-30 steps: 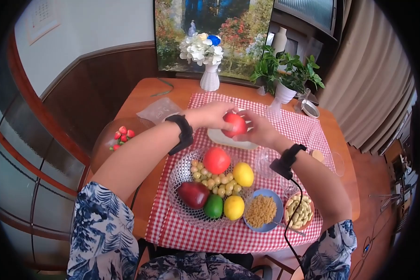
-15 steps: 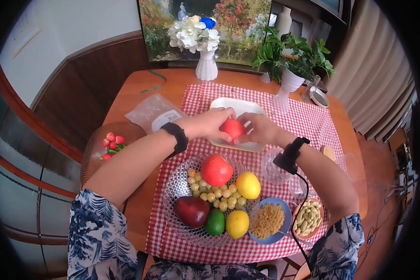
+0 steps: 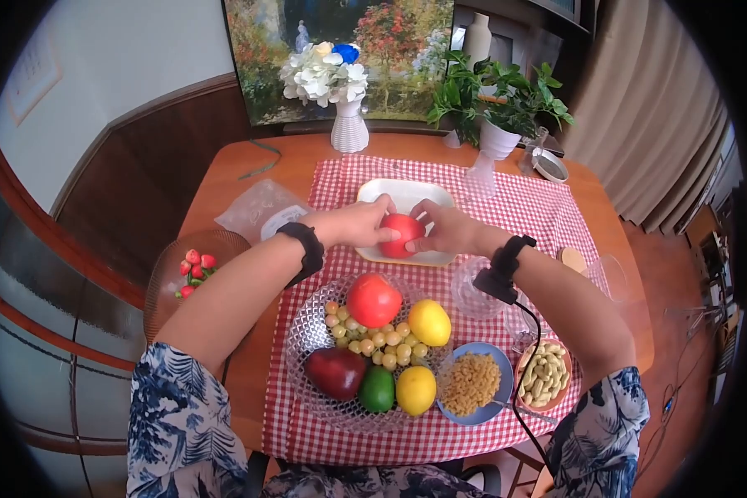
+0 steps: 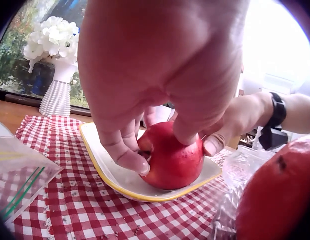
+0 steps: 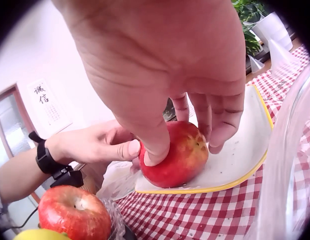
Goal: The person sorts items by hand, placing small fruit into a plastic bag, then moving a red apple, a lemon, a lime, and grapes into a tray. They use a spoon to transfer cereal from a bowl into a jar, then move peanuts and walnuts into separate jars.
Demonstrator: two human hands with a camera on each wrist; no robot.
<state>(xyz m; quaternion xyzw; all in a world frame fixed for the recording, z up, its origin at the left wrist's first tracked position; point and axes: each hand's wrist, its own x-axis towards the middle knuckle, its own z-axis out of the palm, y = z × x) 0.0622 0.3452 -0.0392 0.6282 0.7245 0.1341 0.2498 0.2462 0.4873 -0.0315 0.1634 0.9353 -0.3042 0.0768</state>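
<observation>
A red apple [image 3: 401,237] sits low over the near side of a white tray [image 3: 402,191] with a yellow rim. My left hand [image 3: 350,222] grips it from the left, and my right hand [image 3: 456,228] holds it from the right. In the left wrist view, fingers curl over the apple [image 4: 177,162] close above the tray's rim. From the right wrist, the thumb presses the near side of the apple [image 5: 185,157], with its blossom end facing right. Closer to my body, a cut-glass bowl [image 3: 309,328] holds another apple [image 3: 374,300], grapes [image 3: 390,342] and other fruit.
Right of the bowl are a blue plate [image 3: 446,407] of brown pieces, a dish of peanuts [image 3: 545,373] and clear glassware [image 3: 476,290]. A plastic bag [image 3: 253,207] and strawberries [image 3: 195,267] are to the left. A flower vase [image 3: 350,129] and potted plant [image 3: 500,139] stand behind.
Both hands have lowered the apple from above the tray down to its near side, keeping hold of it throughout. The head view has shifted, so more of the tray shows.
</observation>
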